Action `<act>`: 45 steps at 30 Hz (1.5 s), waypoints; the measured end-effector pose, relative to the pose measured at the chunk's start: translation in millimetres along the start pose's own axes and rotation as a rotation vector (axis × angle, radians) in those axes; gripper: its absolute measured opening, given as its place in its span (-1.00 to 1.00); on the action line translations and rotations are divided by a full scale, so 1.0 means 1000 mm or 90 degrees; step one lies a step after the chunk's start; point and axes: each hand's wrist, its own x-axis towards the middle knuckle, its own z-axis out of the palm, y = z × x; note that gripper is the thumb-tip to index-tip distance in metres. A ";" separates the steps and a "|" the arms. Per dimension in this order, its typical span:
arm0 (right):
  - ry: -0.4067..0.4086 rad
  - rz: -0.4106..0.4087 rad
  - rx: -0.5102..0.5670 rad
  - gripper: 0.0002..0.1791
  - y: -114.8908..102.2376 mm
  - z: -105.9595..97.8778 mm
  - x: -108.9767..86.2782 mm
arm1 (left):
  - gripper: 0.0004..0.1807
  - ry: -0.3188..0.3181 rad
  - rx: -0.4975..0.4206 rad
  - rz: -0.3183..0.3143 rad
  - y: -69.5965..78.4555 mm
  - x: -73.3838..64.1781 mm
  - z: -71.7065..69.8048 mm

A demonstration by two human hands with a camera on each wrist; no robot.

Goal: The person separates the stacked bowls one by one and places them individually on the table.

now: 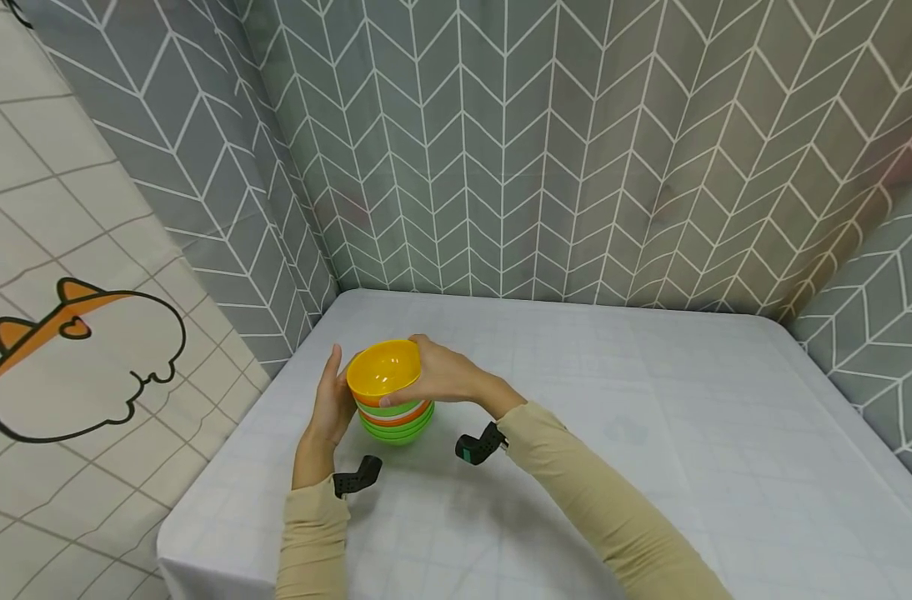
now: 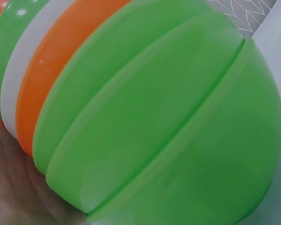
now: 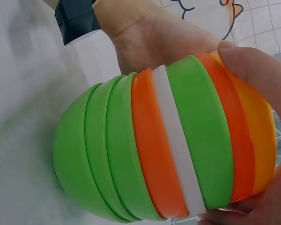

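Observation:
A tall stack of nested bowls (image 3: 150, 145) stands on the table's left side. From the bottom up it shows several green bowls (image 2: 178, 117), then orange, white, green and orange ones, with a yellow bowl (image 1: 381, 367) on top. My right hand (image 1: 452, 377) grips the yellow bowl from the right, the thumb (image 3: 248, 61) on one side and the fingers round the other, near the orange bowl below. My left hand (image 1: 328, 417) rests its palm along the stack's left side, its thumb pointing up. The stack hides part of its fingers.
A white cloth covers the table (image 1: 613, 417). Grey chevron curtains (image 1: 501, 150) hang behind it and at the sides. On the left hangs a tiled-pattern sheet with a cartoon animal (image 1: 88, 367). Black wrist cameras (image 1: 480, 446) sit on both wrists.

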 end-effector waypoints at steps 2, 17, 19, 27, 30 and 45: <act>0.006 0.000 -0.003 0.02 0.000 0.001 0.000 | -0.05 0.004 0.000 -0.004 0.000 0.000 0.000; 0.037 0.014 0.018 0.07 -0.006 -0.009 -0.006 | -0.01 0.013 0.013 -0.007 0.001 0.000 0.002; 0.052 0.015 0.025 0.09 -0.008 -0.016 -0.010 | -0.02 0.003 0.014 -0.007 0.001 0.000 0.002; 0.120 0.047 0.026 0.18 -0.008 -0.058 -0.038 | -0.07 -0.041 -0.006 0.020 0.001 0.003 0.001; 0.143 0.067 0.035 0.22 0.003 -0.074 -0.051 | -0.07 -0.054 -0.006 0.045 0.000 0.003 0.001; 0.178 0.220 0.048 0.23 0.105 -0.077 -0.106 | -0.08 -0.055 0.004 0.041 0.001 0.003 -0.001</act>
